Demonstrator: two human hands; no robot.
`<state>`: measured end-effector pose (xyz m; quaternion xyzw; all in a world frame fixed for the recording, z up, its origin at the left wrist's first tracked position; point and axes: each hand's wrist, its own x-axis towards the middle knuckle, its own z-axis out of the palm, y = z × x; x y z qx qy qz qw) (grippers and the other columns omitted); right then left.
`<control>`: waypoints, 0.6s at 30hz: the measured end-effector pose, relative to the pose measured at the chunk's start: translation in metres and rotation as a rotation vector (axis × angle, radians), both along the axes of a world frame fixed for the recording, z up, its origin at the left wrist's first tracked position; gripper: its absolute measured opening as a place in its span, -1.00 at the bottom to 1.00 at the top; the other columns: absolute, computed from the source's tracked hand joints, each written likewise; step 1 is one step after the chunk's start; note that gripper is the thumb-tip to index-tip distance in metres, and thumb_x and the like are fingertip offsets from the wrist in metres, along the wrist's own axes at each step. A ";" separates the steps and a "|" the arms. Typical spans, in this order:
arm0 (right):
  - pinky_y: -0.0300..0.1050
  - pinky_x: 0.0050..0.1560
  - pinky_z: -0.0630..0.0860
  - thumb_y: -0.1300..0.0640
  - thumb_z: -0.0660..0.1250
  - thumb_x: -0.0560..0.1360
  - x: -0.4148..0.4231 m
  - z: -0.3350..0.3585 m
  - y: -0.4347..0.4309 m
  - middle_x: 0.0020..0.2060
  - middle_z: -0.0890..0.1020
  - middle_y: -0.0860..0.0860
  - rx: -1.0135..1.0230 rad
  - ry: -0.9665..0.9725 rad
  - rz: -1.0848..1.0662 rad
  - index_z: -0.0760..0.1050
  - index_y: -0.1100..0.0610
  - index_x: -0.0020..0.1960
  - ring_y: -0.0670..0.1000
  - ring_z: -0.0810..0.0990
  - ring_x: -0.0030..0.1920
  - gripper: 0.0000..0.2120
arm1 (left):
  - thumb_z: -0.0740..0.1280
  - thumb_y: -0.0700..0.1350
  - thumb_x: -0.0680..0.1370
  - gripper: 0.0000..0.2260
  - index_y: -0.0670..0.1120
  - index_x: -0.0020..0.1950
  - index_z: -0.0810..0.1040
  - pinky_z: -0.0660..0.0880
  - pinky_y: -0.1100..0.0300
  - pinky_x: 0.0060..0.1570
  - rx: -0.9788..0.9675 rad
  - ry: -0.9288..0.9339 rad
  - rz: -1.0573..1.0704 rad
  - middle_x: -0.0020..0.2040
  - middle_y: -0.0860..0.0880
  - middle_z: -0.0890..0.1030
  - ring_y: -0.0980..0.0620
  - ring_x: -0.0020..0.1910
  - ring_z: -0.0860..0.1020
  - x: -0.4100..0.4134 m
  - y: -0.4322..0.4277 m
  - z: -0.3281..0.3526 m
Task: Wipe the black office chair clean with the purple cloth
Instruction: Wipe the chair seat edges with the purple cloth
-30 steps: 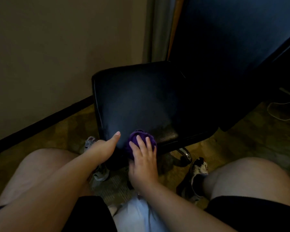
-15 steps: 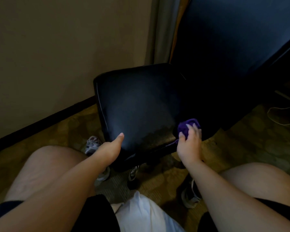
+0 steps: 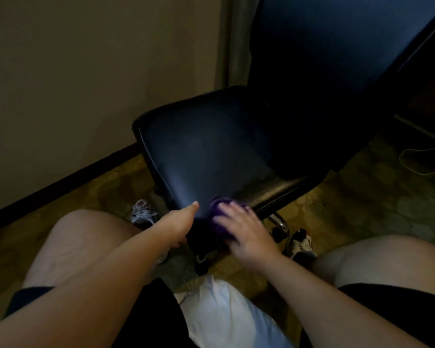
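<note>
**Desk:** What was nearest the lens?

**Photographer:** A seated person's bare thighs [image 3: 73,247] in black shorts, both arms reaching forward. The left hand [image 3: 178,222] gripped the near edge of the black office chair [image 3: 211,151], thumb flat on top and fingers curled underneath. Just beside it, the right hand [image 3: 244,232] lay with fingers spread, pressing the purple cloth [image 3: 217,208] against that same edge. Both were blurred.

**Desk:** Which way did the chair point?

**Photographer:** Its backrest [image 3: 337,59] rose at the far right and leaned out of frame, so the seat opened leftward toward the wall [image 3: 86,84]. The seat's length ran from right to left. The cloth was bunched, with no axis I could make out.

**Desk:** And the room?

**Photographer:** There was dim patterned carpet [image 3: 387,197], with a sneaker [image 3: 143,212] on either side of the chair's chrome leg [image 3: 279,221]. A dark baseboard [image 3: 60,182] ran under the plain wall, and a pale cable [image 3: 422,162] looped on the floor at far right.
</note>
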<state>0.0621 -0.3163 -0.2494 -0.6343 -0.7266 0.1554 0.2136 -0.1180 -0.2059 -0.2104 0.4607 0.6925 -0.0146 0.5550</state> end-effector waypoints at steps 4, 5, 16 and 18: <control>0.06 0.51 0.22 0.20 0.34 0.59 0.045 0.005 -0.008 0.55 0.28 0.08 -0.011 0.309 -0.654 0.39 0.12 0.47 0.16 0.22 0.55 -0.54 | 0.08 0.31 0.60 -0.45 -0.13 0.16 0.55 0.48 0.10 -0.07 -0.129 -0.091 -0.070 -0.04 -0.13 0.65 -0.10 -0.04 0.62 0.001 -0.005 0.005; -0.07 0.45 0.22 0.15 0.29 0.62 0.052 0.006 -0.009 0.58 0.21 0.03 -0.067 0.353 -0.733 0.33 0.07 0.51 0.12 0.20 0.56 -0.53 | 0.08 0.25 0.62 -0.51 -0.12 0.10 0.56 0.45 0.14 -0.16 -0.148 -0.102 -0.085 -0.08 -0.12 0.66 -0.11 -0.09 0.61 0.002 -0.006 0.006; 0.19 0.53 0.18 0.21 0.37 0.51 -0.040 0.002 -0.043 0.60 0.16 -0.01 -0.080 0.033 -0.552 0.41 0.03 0.45 0.17 -0.04 0.61 -0.48 | 0.16 -0.10 0.63 -0.70 -0.22 0.24 0.53 0.50 0.07 -0.17 -0.046 0.116 -0.145 0.02 -0.14 0.62 -0.12 -0.13 0.57 0.010 -0.006 0.011; 0.23 0.52 0.14 0.17 0.35 0.50 -0.038 -0.002 -0.049 0.61 0.14 -0.04 -0.117 -0.049 -0.420 0.39 -0.01 0.47 0.14 -0.07 0.62 -0.45 | 0.19 -0.16 0.65 -0.71 -0.24 0.31 0.51 0.53 0.07 -0.08 0.107 0.183 -0.224 0.16 -0.18 0.60 -0.16 0.10 0.59 0.012 -0.001 0.012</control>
